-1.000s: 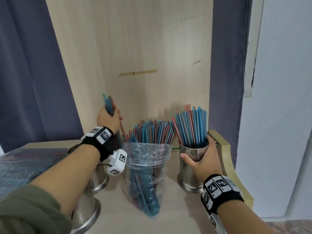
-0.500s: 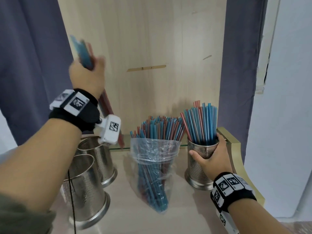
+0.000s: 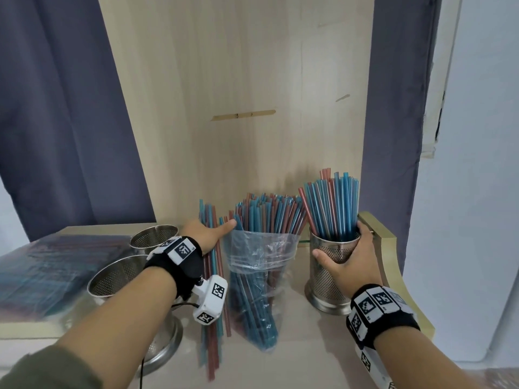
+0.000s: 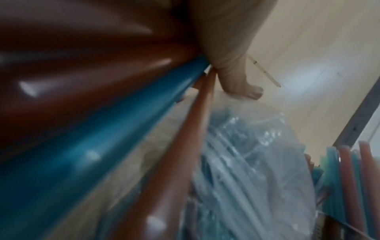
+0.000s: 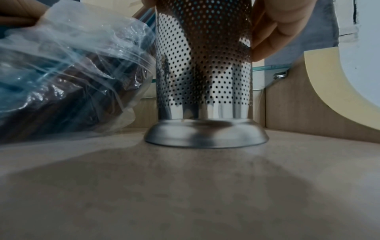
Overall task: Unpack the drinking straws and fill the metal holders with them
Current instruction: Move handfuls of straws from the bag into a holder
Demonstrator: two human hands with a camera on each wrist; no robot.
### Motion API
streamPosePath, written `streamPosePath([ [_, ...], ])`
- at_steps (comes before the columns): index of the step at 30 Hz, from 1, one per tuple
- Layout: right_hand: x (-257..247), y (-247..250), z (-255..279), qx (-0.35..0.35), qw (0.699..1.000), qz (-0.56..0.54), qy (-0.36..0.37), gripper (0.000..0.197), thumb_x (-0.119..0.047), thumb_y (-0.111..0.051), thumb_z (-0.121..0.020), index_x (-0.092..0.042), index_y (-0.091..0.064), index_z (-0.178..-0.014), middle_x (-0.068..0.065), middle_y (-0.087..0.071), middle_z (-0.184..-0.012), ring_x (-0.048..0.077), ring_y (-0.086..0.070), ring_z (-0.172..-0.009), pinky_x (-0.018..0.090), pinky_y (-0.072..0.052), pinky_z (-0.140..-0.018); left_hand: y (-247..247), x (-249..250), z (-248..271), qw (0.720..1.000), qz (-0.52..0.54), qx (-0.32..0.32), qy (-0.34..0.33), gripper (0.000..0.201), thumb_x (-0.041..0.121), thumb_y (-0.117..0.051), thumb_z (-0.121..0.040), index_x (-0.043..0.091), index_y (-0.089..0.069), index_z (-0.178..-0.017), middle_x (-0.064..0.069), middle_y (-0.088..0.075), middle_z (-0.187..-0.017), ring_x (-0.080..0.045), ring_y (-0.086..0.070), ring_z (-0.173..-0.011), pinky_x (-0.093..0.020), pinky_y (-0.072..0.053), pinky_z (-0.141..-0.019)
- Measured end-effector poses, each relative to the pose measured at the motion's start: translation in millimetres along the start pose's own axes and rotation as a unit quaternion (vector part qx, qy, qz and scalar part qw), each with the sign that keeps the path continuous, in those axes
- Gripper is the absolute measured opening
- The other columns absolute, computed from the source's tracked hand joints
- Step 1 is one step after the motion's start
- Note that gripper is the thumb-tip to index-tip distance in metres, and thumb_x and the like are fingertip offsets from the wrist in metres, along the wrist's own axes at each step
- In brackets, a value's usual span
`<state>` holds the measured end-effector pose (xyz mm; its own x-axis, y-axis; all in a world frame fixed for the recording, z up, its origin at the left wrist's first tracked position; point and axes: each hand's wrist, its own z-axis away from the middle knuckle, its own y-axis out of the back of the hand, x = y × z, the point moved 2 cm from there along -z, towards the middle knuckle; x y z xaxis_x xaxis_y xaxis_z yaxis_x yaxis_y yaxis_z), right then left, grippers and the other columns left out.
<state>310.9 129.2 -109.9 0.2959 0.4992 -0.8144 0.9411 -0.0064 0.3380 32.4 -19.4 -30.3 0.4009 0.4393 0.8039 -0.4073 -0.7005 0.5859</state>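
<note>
My left hand point(image 3: 206, 234) grips a bundle of blue and red straws point(image 3: 213, 352) that stands with its lower ends on the table, just left of the plastic bag of straws point(image 3: 261, 276). One finger point(image 4: 236, 78) stretches out and touches the bag's rim point(image 4: 246, 162). My right hand point(image 3: 348, 256) is wrapped round the perforated metal holder point(image 3: 328, 279) at the right, which stands on its base point(image 5: 205, 134) packed with upright straws point(image 3: 334, 203). Two empty holders point(image 3: 154, 237) point(image 3: 115, 279) stand at the left, partly behind my left arm.
Flat wrapped packs of straws point(image 3: 47, 276) lie at the far left. A wooden back panel point(image 3: 238, 80) closes the rear, with dark curtains on both sides. A raised curved edge point(image 3: 393, 262) borders the table point(image 3: 309, 357) on the right.
My left hand lifted the straw bundle high out of the bag, then brought it down so its ends rest on the table beside the bag. The right hand stayed on the filled holder.
</note>
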Motion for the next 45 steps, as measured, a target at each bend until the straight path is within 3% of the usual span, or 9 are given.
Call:
streamPosePath([
  [4,2,0,-2,-0.004,1.0,-0.002,0.002,0.114,-0.058,-0.086,-0.054,-0.024,-0.028,-0.146,0.001,-0.051,-0.14,0.023,-0.05,-0.128,0.05,-0.045,-0.106,-4,-2,-2,0.999,-0.007,-0.032,-0.002,0.073,0.052,-0.085,-0.064,0.001,-0.063,-0.112,-0.015,-0.069,-0.108,-0.029,-0.066,-0.092,-0.033,-0.053,-0.077],
  [10,0,0,-2,-0.004,1.0,-0.002,0.009,0.109,-0.055,-0.088,-0.055,-0.024,-0.032,-0.144,-0.001,-0.053,-0.137,0.022,-0.053,-0.126,0.049,-0.047,-0.105,-7,1,-4,0.999,0.047,-0.009,-0.016,0.03,0.035,-0.08,-0.078,0.01,-0.066,-0.083,-0.008,-0.066,-0.082,-0.017,-0.057,-0.063,-0.025,-0.045,-0.061],
  [12,1,0,-2,-0.002,1.0,0.002,0.01,0.11,-0.057,-0.087,-0.054,-0.025,-0.032,-0.143,-0.001,-0.054,-0.136,0.022,-0.053,-0.125,0.049,-0.047,-0.104,-3,5,-5,0.998,0.058,0.007,-0.014,0.031,0.035,-0.078,-0.08,0.011,-0.059,-0.076,-0.007,-0.061,-0.078,-0.017,-0.055,-0.063,-0.026,-0.045,-0.063],
  [18,1,-1,-3,-0.006,1.0,0.005,0.005,0.111,-0.055,-0.088,-0.055,-0.025,-0.03,-0.145,0.0,-0.052,-0.139,0.022,-0.052,-0.127,0.049,-0.046,-0.105,32,28,-26,0.989,0.122,0.075,-0.02,0.057,0.044,-0.081,-0.074,-0.007,-0.069,-0.096,-0.017,-0.069,-0.09,-0.027,-0.06,-0.074,-0.031,-0.044,-0.065],
  [24,-1,1,-2,-0.003,1.0,0.002,0.012,0.109,-0.05,-0.09,-0.057,-0.022,-0.031,-0.144,0.001,-0.053,-0.137,0.022,-0.052,-0.126,0.046,-0.046,-0.106,65,65,-30,0.977,0.149,0.107,-0.106,0.039,0.038,-0.077,-0.08,-0.001,-0.073,-0.088,-0.011,-0.065,-0.078,-0.02,-0.055,-0.061,-0.029,-0.044,-0.064],
  [28,-2,1,-2,-0.004,1.0,-0.001,0.009,0.109,-0.05,-0.09,-0.057,-0.023,-0.031,-0.144,0.001,-0.053,-0.137,0.022,-0.052,-0.126,0.048,-0.046,-0.105,93,93,-23,0.943,0.224,0.148,-0.196,0.029,0.03,-0.076,-0.082,0.005,-0.075,-0.096,-0.008,-0.07,-0.087,-0.017,-0.058,-0.07,-0.032,-0.052,-0.068],
  [31,-3,1,-1,-0.003,1.0,-0.002,0.007,0.109,-0.048,-0.091,-0.057,-0.022,-0.031,-0.145,0.001,-0.053,-0.137,0.022,-0.052,-0.125,0.047,-0.046,-0.105,114,115,-11,0.911,0.287,0.146,-0.256,0.009,0.029,-0.072,-0.083,0.02,-0.07,-0.079,-0.003,-0.072,-0.079,-0.017,-0.065,-0.071,-0.043,-0.059,-0.079],
  [39,-8,3,2,-0.003,1.0,-0.005,0.004,0.107,-0.044,-0.091,-0.059,-0.02,-0.032,-0.144,0.001,-0.053,-0.138,0.021,-0.052,-0.126,0.045,-0.046,-0.106,134,169,34,0.834,0.369,0.131,-0.388,0.014,0.025,-0.058,-0.095,0.015,-0.057,-0.086,0.007,-0.063,-0.068,-0.011,-0.063,-0.06,-0.033,-0.055,-0.061],
  [45,-4,1,1,-0.002,1.0,-0.002,-0.003,0.11,-0.051,-0.089,-0.056,-0.025,-0.03,-0.144,0.0,-0.053,-0.136,0.021,-0.053,-0.125,0.047,-0.046,-0.106,107,192,54,0.788,0.474,0.104,-0.38,0.02,0.023,-0.053,-0.098,0.012,-0.053,-0.081,0.004,-0.052,-0.061,-0.01,-0.05,-0.051,-0.029,-0.047,-0.053],
])
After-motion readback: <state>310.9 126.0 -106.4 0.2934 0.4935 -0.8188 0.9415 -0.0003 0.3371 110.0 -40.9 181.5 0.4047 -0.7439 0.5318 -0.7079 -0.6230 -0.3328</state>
